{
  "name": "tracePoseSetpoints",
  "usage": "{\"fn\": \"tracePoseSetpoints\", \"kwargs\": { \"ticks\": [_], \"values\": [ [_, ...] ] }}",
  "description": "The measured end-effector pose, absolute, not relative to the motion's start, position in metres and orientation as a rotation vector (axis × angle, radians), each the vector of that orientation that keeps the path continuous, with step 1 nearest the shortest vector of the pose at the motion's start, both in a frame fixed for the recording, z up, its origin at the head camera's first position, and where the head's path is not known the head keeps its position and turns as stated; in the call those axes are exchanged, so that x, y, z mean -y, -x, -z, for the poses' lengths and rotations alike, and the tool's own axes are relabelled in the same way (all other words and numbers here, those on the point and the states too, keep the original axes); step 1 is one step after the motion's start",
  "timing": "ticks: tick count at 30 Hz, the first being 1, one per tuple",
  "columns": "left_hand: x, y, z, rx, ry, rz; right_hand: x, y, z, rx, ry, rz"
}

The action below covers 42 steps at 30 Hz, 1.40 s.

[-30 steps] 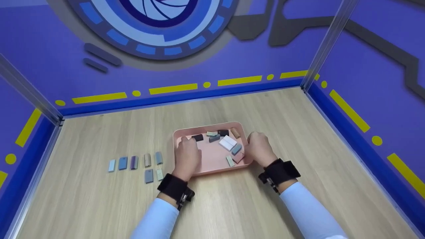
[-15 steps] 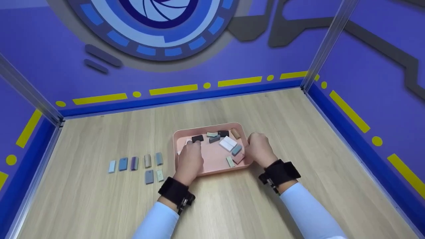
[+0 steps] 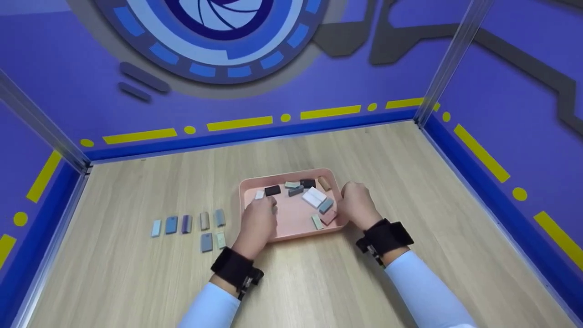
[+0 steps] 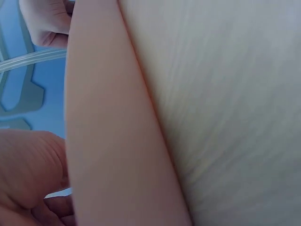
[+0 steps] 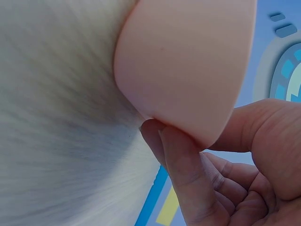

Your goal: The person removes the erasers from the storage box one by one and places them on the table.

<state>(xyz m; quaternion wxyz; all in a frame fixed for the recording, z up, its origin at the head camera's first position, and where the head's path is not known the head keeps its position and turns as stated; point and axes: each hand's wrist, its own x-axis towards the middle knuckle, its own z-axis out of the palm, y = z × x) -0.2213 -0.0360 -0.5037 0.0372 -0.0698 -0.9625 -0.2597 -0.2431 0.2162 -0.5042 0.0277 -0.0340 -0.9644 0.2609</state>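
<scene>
A shallow pink tray [image 3: 291, 237] stands on the table, holding several small rectangular blocks. My right hand [image 3: 360, 204] grips its right wall; in the right wrist view, fingers [image 5: 181, 165] press the outside of the tray wall [image 5: 188, 66] and the thumb is inside. My left hand [image 3: 258, 223] is over the tray's left part, fingers curled downward. I cannot tell whether they hold a block. Just beyond it are a white block [image 3: 259, 195] and a black block [image 3: 273, 190]. In the left wrist view the tray wall [image 4: 113, 117] hides the left fingertips.
Left of the tray several blocks lie in two rows, among them a light blue block [image 3: 156, 228], a purple block [image 3: 186, 224] and a grey block [image 3: 206, 242]. White blocks [image 3: 314, 197] lie in the tray's right half. Blue-purple panels [image 3: 255, 105] enclose the table.
My left hand has shifted about within the tray and drawn slightly nearer, uncovering the white block and more of the black one. The right hand keeps its grip on the tray.
</scene>
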Motion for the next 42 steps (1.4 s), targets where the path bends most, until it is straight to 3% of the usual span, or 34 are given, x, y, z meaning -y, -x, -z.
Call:
{"fn": "tracePoseSetpoints", "kwargs": {
  "ticks": [12, 22, 42],
  "values": [
    [0.113, 0.210, 0.464, 2.900, -0.187, 1.018, -0.216, 0.245, 0.503, 3.028, 0.155, -0.837],
    [0.186, 0.189, 0.476, 2.842, -0.298, 1.032, -0.218, 0.246, 0.500, 3.084, 0.215, -0.851],
    [0.207, 0.166, 0.502, 2.948, -0.509, 1.165, -0.216, 0.245, 0.502, 3.070, 0.170, -0.851]
  ]
}}
